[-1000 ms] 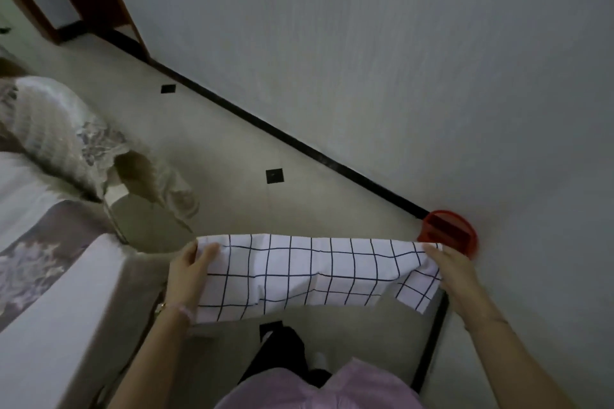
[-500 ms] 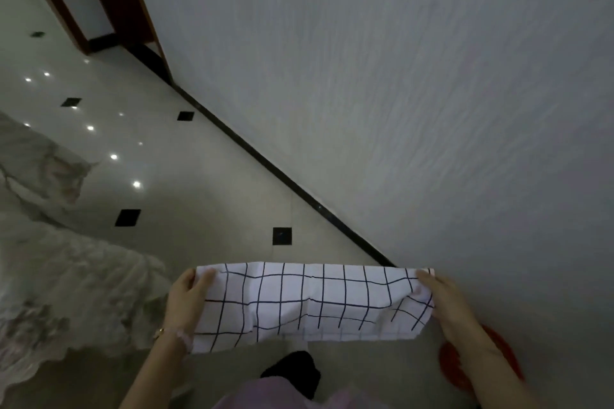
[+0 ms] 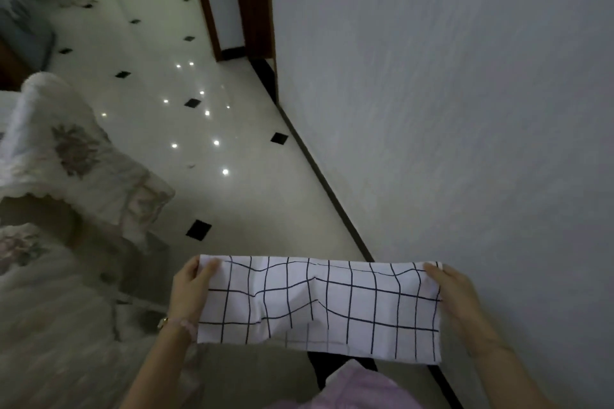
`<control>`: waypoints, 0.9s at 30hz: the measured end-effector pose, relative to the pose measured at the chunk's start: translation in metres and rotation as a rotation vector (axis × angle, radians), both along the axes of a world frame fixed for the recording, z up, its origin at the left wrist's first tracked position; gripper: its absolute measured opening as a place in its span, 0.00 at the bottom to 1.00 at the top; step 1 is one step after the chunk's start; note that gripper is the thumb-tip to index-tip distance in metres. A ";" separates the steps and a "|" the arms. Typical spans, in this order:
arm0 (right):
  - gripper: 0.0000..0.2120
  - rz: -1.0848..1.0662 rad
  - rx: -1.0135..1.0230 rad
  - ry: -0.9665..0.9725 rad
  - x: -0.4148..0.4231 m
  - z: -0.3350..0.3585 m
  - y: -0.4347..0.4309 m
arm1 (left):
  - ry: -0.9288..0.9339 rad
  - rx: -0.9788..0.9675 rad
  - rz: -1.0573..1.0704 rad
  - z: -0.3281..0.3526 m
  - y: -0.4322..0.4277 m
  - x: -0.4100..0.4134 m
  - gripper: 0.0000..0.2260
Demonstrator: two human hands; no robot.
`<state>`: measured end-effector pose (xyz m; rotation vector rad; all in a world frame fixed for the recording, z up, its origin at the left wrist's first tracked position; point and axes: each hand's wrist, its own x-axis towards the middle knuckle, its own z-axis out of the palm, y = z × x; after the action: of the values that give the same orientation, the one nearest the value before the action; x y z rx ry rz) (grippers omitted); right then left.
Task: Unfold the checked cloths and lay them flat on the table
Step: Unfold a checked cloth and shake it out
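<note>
A white cloth with thin black checks (image 3: 319,305) hangs in the air in front of me, low in the view, folded into a long band. My left hand (image 3: 191,295) pinches its left end, thumb over the top corner. My right hand (image 3: 458,299) grips its right end. The band is stretched nearly level between them, with a small crease near the middle. No table shows in this view.
A grey-white wall (image 3: 448,109) runs close on my right, with a dark skirting strip along the glossy tiled floor (image 3: 199,129). A sofa with a flowered white cover (image 3: 66,176) stands to the left. A dark wooden door frame (image 3: 252,10) is ahead.
My view has swung up and along the corridor; the red object by the wall has left the view. Both hands keep the same hold on the cloth.
</note>
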<state>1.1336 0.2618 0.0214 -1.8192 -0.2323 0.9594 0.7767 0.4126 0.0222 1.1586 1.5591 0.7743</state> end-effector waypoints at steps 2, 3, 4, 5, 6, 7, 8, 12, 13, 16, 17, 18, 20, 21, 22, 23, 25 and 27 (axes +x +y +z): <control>0.07 0.082 -0.009 0.012 0.015 -0.001 0.060 | 0.012 0.000 0.074 0.001 0.032 0.009 0.08; 0.06 0.128 -0.009 0.010 0.023 0.001 0.089 | 0.017 0.004 0.107 0.006 0.048 0.013 0.08; 0.06 0.177 -0.004 0.003 0.030 0.005 0.122 | 0.018 0.017 0.141 0.012 0.065 0.017 0.08; 0.06 0.223 0.002 -0.011 0.037 0.010 0.154 | 0.017 0.036 0.177 0.019 0.081 0.020 0.08; 0.07 0.265 0.011 -0.023 0.042 0.015 0.186 | 0.017 0.058 0.217 0.026 0.098 0.021 0.08; 0.07 0.304 0.018 -0.033 0.044 0.021 0.218 | 0.020 0.078 0.261 0.034 0.114 0.021 0.07; 0.07 0.341 0.027 -0.049 0.044 0.028 0.249 | 0.018 0.096 0.302 0.040 0.128 0.019 0.07; 0.06 0.485 0.093 -0.059 0.030 0.040 0.359 | -0.010 0.117 0.471 0.051 0.177 0.004 0.08; 0.06 0.511 0.099 -0.056 0.024 0.040 0.383 | -0.011 0.113 0.509 0.048 0.189 0.000 0.08; 0.05 0.579 0.090 -0.026 0.002 0.029 0.449 | -0.020 0.085 0.588 0.037 0.222 -0.015 0.08; 0.05 0.598 0.082 -0.017 -0.007 0.025 0.471 | -0.030 0.073 0.607 0.034 0.235 -0.020 0.07; 0.05 0.621 0.077 -0.011 -0.017 0.023 0.494 | -0.041 0.068 0.626 0.032 0.250 -0.026 0.06; 0.05 0.662 0.091 -0.019 -0.036 0.023 0.543 | -0.062 0.096 0.657 0.037 0.282 -0.037 0.05; 0.05 0.677 0.111 -0.036 -0.047 0.029 0.569 | -0.070 0.120 0.670 0.044 0.298 -0.044 0.04; 0.05 0.699 0.145 -0.062 -0.059 0.038 0.595 | -0.076 0.151 0.685 0.054 0.315 -0.051 0.05; 0.06 0.723 0.183 -0.088 -0.072 0.050 0.623 | -0.078 0.190 0.694 0.067 0.331 -0.058 0.05; 0.06 0.777 0.259 -0.116 -0.101 0.079 0.679 | -0.078 0.296 0.699 0.099 0.364 -0.075 0.06; 0.07 0.827 0.361 -0.112 -0.132 0.109 0.732 | -0.089 0.424 0.722 0.130 0.393 -0.096 0.07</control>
<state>1.0019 0.9940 0.1299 -1.4324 -1.2137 1.2598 0.6808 0.8051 0.1527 0.8093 1.7992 1.6715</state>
